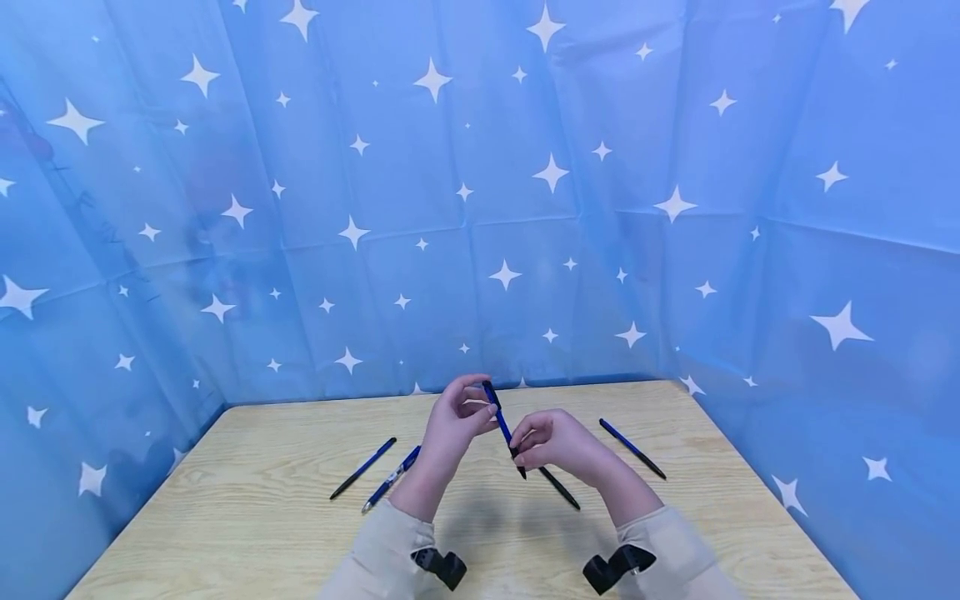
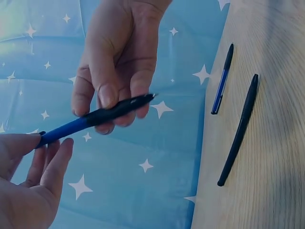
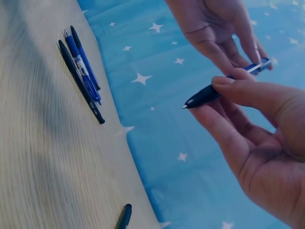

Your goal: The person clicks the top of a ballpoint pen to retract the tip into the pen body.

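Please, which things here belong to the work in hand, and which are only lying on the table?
In the work:
blue-and-black ballpoint pen
left hand, holding its upper end
right hand, pinching it near the tip

Apparently just lying on the table:
leftmost pen
blue pen with a pale middle section
pen partly hidden behind the right hand
rightmost pen
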### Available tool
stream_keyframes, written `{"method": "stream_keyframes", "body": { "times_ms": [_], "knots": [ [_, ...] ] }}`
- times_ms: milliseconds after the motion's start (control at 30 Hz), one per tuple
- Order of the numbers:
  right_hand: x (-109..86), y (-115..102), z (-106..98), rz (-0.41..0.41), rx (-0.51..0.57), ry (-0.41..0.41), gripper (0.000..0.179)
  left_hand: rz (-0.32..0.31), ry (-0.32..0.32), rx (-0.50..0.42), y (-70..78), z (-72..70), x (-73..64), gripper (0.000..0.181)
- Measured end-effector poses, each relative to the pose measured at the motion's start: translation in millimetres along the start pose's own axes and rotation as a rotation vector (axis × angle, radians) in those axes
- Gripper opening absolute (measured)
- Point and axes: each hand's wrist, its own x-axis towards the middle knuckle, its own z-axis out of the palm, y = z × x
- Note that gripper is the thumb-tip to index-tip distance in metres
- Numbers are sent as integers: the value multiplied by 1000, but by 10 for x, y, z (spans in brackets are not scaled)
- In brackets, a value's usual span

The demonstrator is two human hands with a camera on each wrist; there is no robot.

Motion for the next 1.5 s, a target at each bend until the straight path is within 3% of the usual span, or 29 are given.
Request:
{"method": "stream_keyframes", "body": {
  "times_ms": [367, 700, 1500],
  "knots": [
    [31, 12, 81, -40, 48, 46, 17, 67, 7, -55, 16, 41, -31, 37],
    [49, 22, 86, -47, 81, 36, 18, 93, 14, -66, 31, 56, -50, 37],
    [62, 67, 108, -60, 142, -18, 20, 45, 8, -25, 53, 5, -53, 34]
  ]
}}
